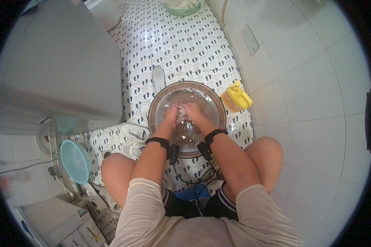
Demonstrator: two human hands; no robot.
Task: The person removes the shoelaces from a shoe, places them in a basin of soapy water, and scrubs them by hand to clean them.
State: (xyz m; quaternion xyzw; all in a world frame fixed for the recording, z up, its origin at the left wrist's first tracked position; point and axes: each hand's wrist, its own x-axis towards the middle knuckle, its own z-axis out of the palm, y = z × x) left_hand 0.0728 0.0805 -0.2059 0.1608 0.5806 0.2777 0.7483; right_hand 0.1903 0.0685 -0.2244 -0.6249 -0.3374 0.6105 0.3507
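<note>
A round brown basin [157, 99] full of water stands on the patterned floor between my knees. Both my hands are in the water. My left hand [171, 117] and my right hand [193, 112] meet at the basin's middle, closed together on a small pale piece of cloth [180, 112]. Most of the cloth is hidden by my fingers and the water. Each wrist wears a black band with a cable.
A yellow detergent bottle [236, 97] lies right of the basin by the white tiled wall. White shoes [132, 139] sit left of the basin. A turquoise basin [75, 161] leans at the left, below a grey appliance [57, 66]. A green tub [180, 8] stands far back.
</note>
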